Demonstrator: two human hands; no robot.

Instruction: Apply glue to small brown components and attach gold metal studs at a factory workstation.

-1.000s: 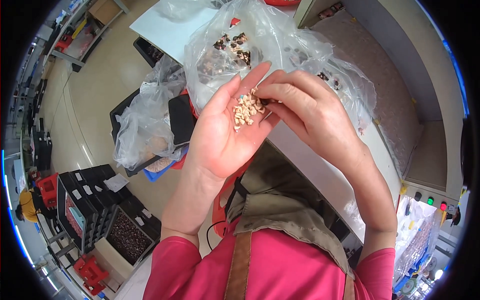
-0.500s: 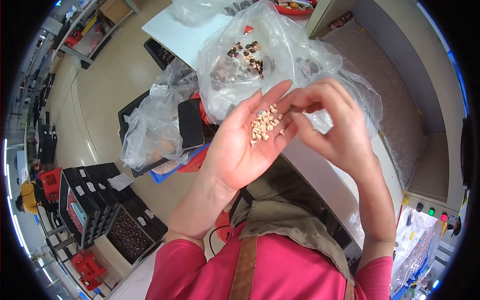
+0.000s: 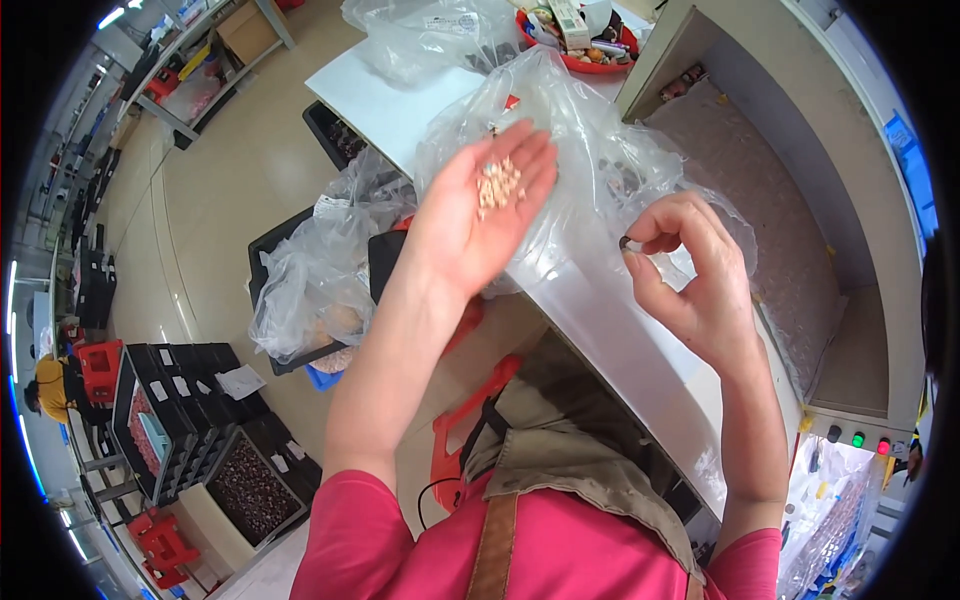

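My left hand [image 3: 468,232] is open, palm up with its fingers stretched out, above a clear plastic bag [image 3: 570,200]. On its palm and fingers lies a small heap of cream-coloured pieces [image 3: 499,186]. To the right, my right hand [image 3: 700,275] pinches a small dark piece [image 3: 626,243] between thumb and fingertips, apart from the left hand. The bag lies on a white table [image 3: 400,105]; my left hand hides part of it and most of its contents.
A red basket [image 3: 590,66] of mixed small items stands at the far edge, beside another plastic bag [image 3: 430,45]. A beige open-fronted cabinet [image 3: 870,250] borders the right side. Black trays [image 3: 200,375] are stacked at lower left, and bagged material [image 3: 320,270] sits left of the table.
My hands have parted. The left has moved away and up over the bag with the cream pieces; the right has moved slightly right and down, now showing a dark piece in its pinch.
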